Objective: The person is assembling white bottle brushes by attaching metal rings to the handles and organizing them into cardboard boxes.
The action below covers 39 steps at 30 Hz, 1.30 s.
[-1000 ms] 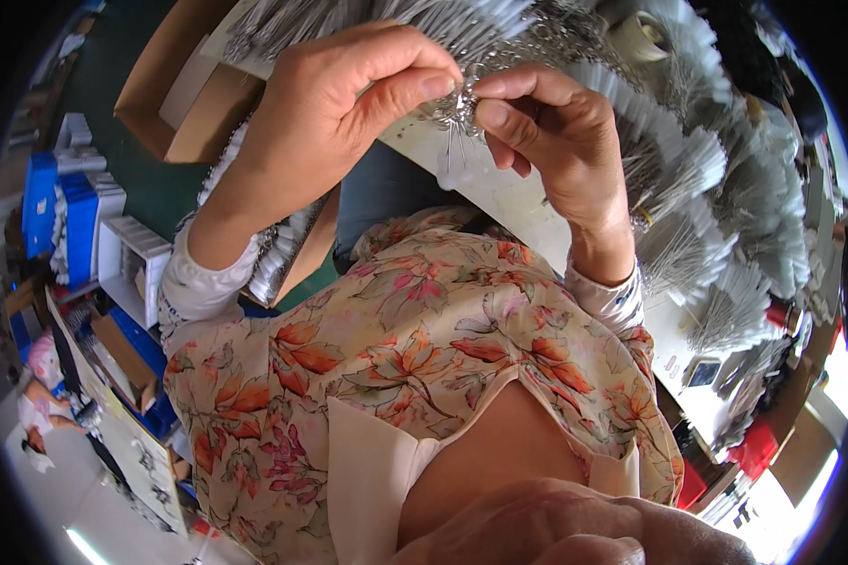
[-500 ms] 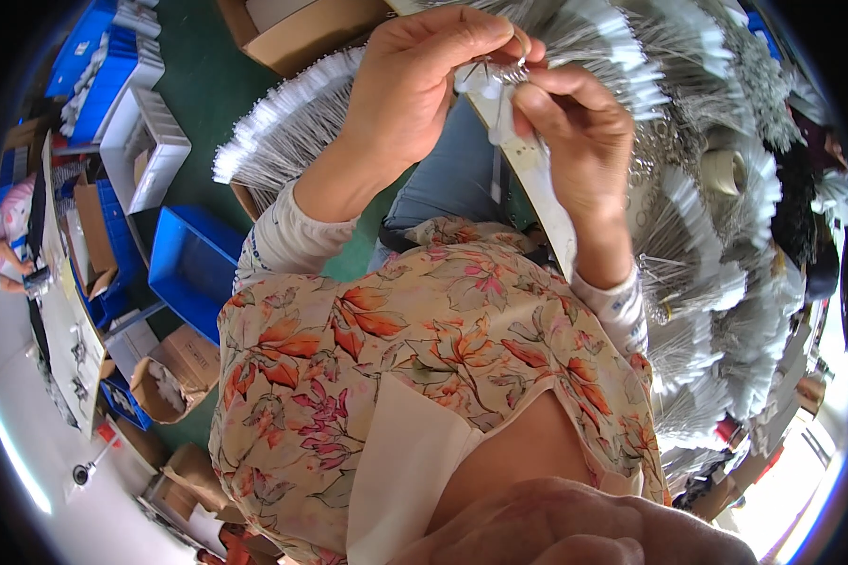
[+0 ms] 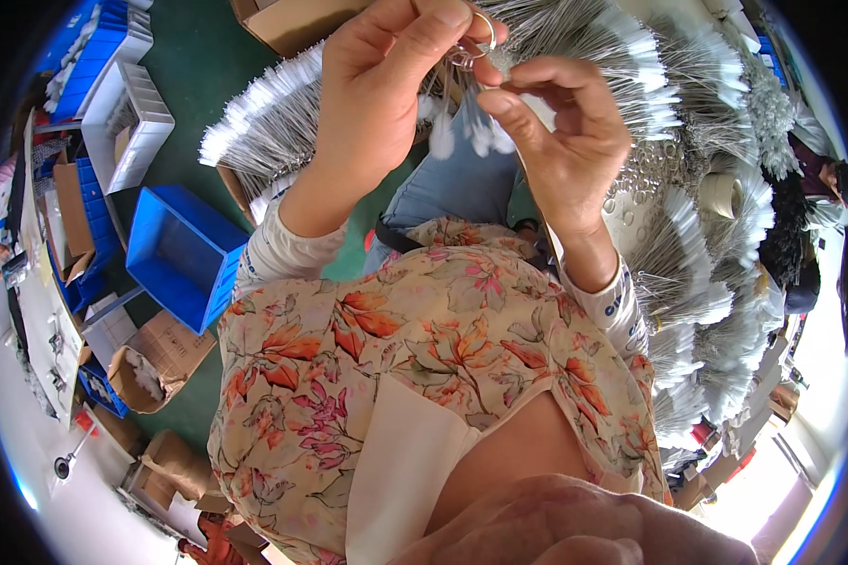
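My left hand [image 3: 372, 104] is raised at the top centre, thumb and fingers closed on a metal ring [image 3: 488, 30]. Wire loops cluster at the ring, and several thin wire brushes with white bristle tips [image 3: 443, 139] dangle below it, smeared by motion. Close by on the right, my right hand [image 3: 575, 137] is closed in a pinch, thumb against forefinger just under the ring. Whatever lies between its fingertips is too small to make out.
Fanned bundles of white-tipped wire brushes [image 3: 674, 292] cover the table on the right, with loose metal rings [image 3: 645, 179] and a cream roll [image 3: 721, 195] among them. Another brush bundle [image 3: 264, 122] stands left of my arm. Blue bins [image 3: 184, 259] and cardboard boxes [image 3: 174, 348] are further left.
Both hands have shifted slightly left. My right hand's fingers have moved down from the ring's loops, and the brushes hanging there have swung and spread.
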{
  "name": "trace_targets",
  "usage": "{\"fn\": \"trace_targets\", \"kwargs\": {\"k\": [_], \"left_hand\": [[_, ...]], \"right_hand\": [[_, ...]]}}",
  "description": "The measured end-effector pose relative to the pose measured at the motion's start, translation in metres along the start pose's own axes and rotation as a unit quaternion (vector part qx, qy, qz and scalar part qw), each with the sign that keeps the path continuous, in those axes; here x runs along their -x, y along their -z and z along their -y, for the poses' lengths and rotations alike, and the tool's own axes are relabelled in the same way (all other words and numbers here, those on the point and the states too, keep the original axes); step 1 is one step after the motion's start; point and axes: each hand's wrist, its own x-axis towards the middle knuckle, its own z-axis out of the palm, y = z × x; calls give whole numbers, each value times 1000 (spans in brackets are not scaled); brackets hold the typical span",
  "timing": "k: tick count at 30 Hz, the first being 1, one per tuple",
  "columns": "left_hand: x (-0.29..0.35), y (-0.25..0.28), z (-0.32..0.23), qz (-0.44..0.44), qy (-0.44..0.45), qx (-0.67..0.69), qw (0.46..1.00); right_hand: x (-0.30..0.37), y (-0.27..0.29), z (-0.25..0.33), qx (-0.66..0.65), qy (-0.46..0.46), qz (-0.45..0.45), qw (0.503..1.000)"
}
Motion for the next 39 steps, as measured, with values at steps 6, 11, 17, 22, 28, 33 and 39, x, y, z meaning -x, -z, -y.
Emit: {"fn": "trace_targets", "kwargs": {"k": [6, 11, 17, 22, 28, 33, 39], "left_hand": [[0, 7, 4, 3, -45, -138, 989], [2, 46, 10, 284, 24, -461, 841], [64, 157, 69, 414, 192, -666, 590], [109, 323, 72, 374, 404, -760, 345], [148, 423, 62, 353, 362, -814, 287], [158, 398, 37, 58, 413, -839, 349], [214, 434, 21, -387, 633, -435, 510]], "right_hand": [[-15, -10, 9, 44, 16, 4, 999], [-5, 34, -26, -191, -359, 209, 889], [45, 20, -58, 255, -186, 392, 864], [70, 33, -76, 230, -137, 285, 920], [74, 30, -83, 230, -142, 207, 940], [75, 31, -83, 247, -152, 196, 937], [79, 33, -89, 221, -171, 186, 942]]}}
